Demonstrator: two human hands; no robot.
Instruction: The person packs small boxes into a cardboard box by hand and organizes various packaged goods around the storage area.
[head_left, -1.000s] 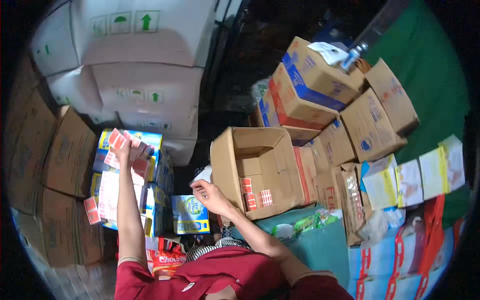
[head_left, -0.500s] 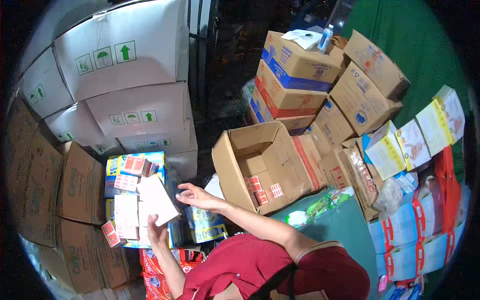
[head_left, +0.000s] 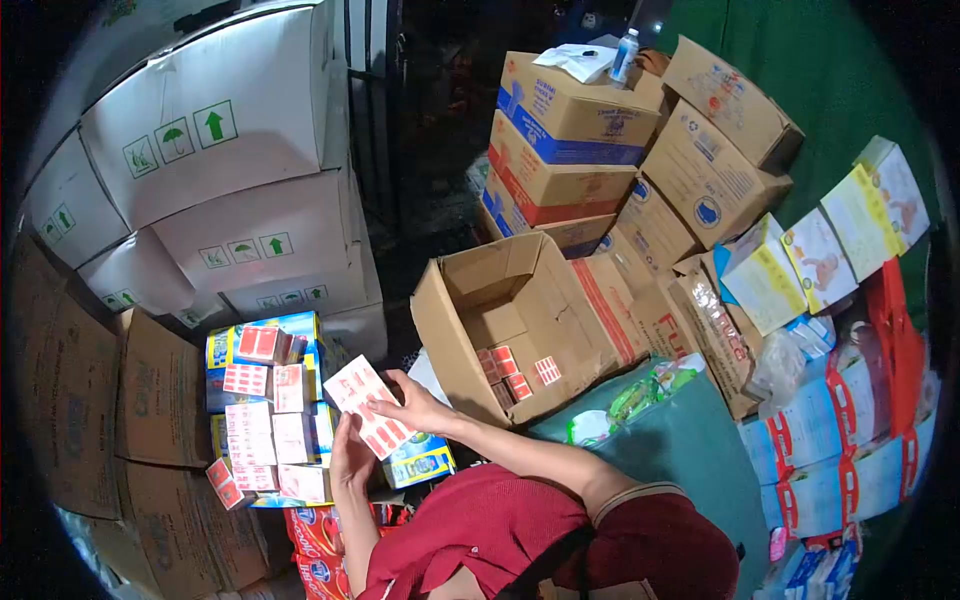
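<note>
Both hands are closed on a long white pack with red printed blocks [head_left: 358, 388], held tilted in front of me. My left hand [head_left: 352, 456] grips its lower left edge. From the right, my right hand [head_left: 418, 408] holds it, fingers across the printed face. Just left of the pack, similar white-and-red packs [head_left: 250, 432] lie in rows on blue-and-yellow packages [head_left: 228, 345]. One red-faced pack [head_left: 262, 343] stands at the back of these rows, and another [head_left: 226, 482] leans at the near left corner.
An open cardboard box [head_left: 452, 325] ahead holds several red-and-white packs [head_left: 503, 372]. White cartons [head_left: 200, 130] are stacked at left, brown cartons [head_left: 570, 110] at back right. Green plastic packets [head_left: 632, 402] lie on a green surface [head_left: 690, 440]. Red packets [head_left: 322, 575] are below my left arm.
The white pack has moved from above the rows toward me and turned, so its red printing shows. My hands, apart and open before, have closed on it. The view has shifted slightly.
</note>
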